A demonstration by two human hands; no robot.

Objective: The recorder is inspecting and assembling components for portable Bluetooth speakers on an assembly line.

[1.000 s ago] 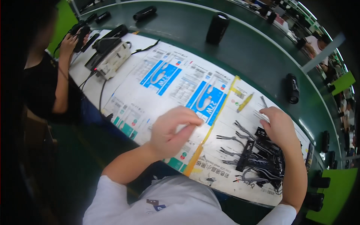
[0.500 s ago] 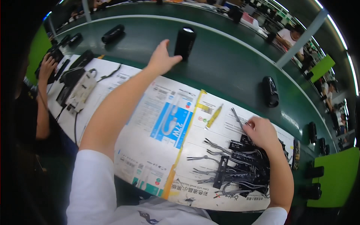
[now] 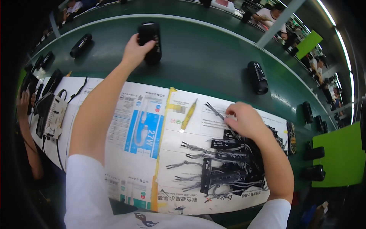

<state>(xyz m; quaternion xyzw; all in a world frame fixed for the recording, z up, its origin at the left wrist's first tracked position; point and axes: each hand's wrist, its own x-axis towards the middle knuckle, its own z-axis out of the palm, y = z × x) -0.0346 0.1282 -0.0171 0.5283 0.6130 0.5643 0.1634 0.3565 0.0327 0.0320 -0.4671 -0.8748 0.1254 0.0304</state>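
My left hand (image 3: pixel 136 51) reaches far out over the green surface, its thumb and fingers around an upright black cylindrical speaker (image 3: pixel 154 51). My right hand (image 3: pixel 244 119) is closed in a pinch on a grey braided cord (image 3: pixel 214 110), whose two dark-tipped ends stick out to the left. Below that hand lies a heap of black strips with grey cords (image 3: pixel 228 164), partly hidden by my right forearm. A yellow pen-like tool (image 3: pixel 189 115) rests on the white board, left of the right hand.
More black cylinders lie on the green conveyor-like surface (image 3: pixel 206 49), one on the right (image 3: pixel 257 78) and one at far left (image 3: pixel 81 45). A white electrical box (image 3: pixel 56 116) with cables stands on the left of the printed board (image 3: pixel 126 164). Beside it is another person's hand (image 3: pixel 24 104).
My left hand has closed around the upright black speaker, which it was only near before. My right hand keeps its pinch on the cord. The whole view has shifted.
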